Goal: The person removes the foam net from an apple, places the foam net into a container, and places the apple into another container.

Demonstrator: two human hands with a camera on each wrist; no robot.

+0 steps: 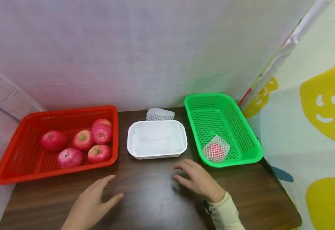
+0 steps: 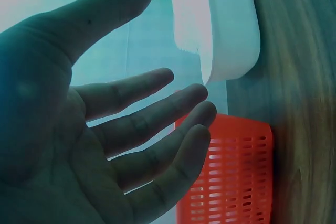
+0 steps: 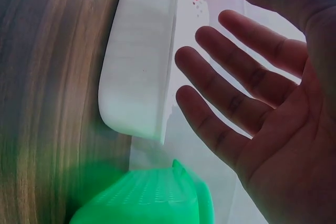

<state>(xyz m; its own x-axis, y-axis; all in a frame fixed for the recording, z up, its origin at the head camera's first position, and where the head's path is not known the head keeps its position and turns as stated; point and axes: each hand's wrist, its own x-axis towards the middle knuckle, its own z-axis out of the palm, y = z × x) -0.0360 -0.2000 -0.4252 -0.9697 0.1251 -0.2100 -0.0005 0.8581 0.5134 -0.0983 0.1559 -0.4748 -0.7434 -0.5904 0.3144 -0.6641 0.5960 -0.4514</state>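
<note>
My left hand (image 1: 91, 203) hovers over the table in front of the red basket (image 1: 66, 174), its fingers spread and holding nothing. My right hand (image 1: 199, 180) is likewise empty, near the front left corner of the green basket (image 1: 227, 164). Between the baskets stands a white tray (image 1: 157, 156) with white foam netting (image 1: 153, 145) in it. Several apples, among them a red one (image 1: 53, 140), lie in the red basket. One apple (image 1: 215, 150) in a foam net sits at the front of the green basket. Both wrist views show relaxed, parted fingers.
A further piece of foam net (image 1: 160, 114) sticks up behind the white tray. The dark wooden table (image 1: 147, 198) backs onto a pale cloth wall (image 1: 133, 54). On the right hangs a cloth with yellow smiling shapes (image 1: 328, 102).
</note>
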